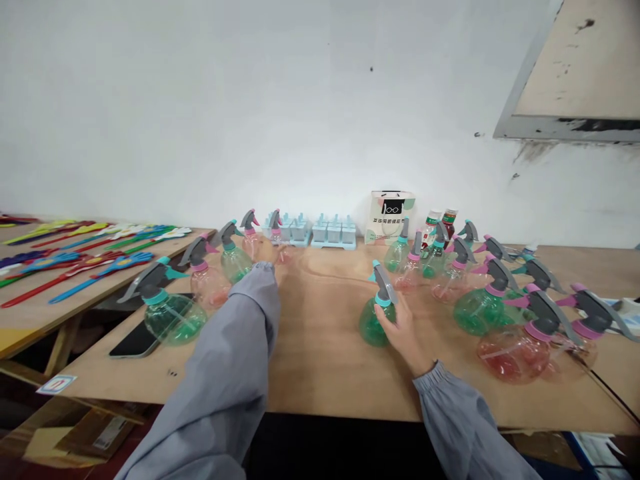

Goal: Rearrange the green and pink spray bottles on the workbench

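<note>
1. Smooth, translucent plastic forms the rounded green spray bottle (371,325), topped by a teal collar and angular grey trigger head.
2. It stands on the flat wood-grain tabletop (320,373), gripped at its side by the right hand (403,328).
3. Well apart, the left hand (269,254) is mostly sleeve-hidden near pink bottles (251,245); its grip I cannot tell.

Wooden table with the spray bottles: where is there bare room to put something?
The middle of the tabletop, between the left sleeve and the green bottle in the right hand, back to the pale blue molds. A smaller patch lies before the phone. Spray bottles crowd the right side.
</note>
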The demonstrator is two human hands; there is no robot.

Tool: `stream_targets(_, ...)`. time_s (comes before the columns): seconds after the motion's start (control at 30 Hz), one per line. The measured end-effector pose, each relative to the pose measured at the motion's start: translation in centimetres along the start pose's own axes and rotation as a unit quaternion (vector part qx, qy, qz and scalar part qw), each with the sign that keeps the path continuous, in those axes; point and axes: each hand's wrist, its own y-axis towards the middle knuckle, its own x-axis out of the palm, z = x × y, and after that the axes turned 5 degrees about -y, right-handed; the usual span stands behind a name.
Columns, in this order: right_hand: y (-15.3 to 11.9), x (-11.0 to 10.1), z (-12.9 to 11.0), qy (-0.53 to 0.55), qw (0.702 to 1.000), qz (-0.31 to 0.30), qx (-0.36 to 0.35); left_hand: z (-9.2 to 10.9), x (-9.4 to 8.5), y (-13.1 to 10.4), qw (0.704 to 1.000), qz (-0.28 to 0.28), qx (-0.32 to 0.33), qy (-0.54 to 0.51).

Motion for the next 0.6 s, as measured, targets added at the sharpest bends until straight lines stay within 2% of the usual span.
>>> stream_targets(0.1,-0.5,0.6,0.4,0.005,1.0,0.001,0.011,2.7,-0.6,-1.5,0.998,0.021,0.027,-0.052)
stream_targets(0.17,-0.9,1.2,0.5,0.01,1.0,-0.005,0.025,4.7,-0.8,-4.2,0.991,-0.013,0.085,-0.098)
stream_targets(0.2,-1.1,1.5,0.5,0.013,0.999,-0.014,0.03,5.6,-0.9,-6.2,0.98,-0.053,0.123,-0.148)
stream_targets(0.27,-1.4,2.1,0.2,0.022,0.998,-0.04,0.032,7.2,-0.9,-10.8,0.94,-0.178,0.179,-0.227)
stream_targets(0.33,-1.6,2.8,-0.1,0.04,0.997,-0.064,0.02,8.4,-0.6,-15.6,0.901,-0.267,0.19,-0.285)
stream_targets(0.37,-1.7,3.2,-0.3,0.052,0.996,-0.072,0.009,8.8,-0.4,-17.6,0.885,-0.298,0.184,-0.306)
stream_targets(0.43,-2.0,4.1,-0.6,0.081,0.994,-0.079,-0.007,9.5,0.1,-20.5,0.867,-0.326,0.168,-0.337)
stream_targets(0.5,-2.4,4.9,-0.6,0.103,0.992,-0.075,-0.007,10.0,0.8,-21.8,0.851,-0.341,0.169,-0.361)
stream_targets(0.6,-3.0,5.6,-0.5,0.13,0.988,-0.085,0.014,10.3,1.7,-21.9,0.847,-0.33,0.158,-0.386)
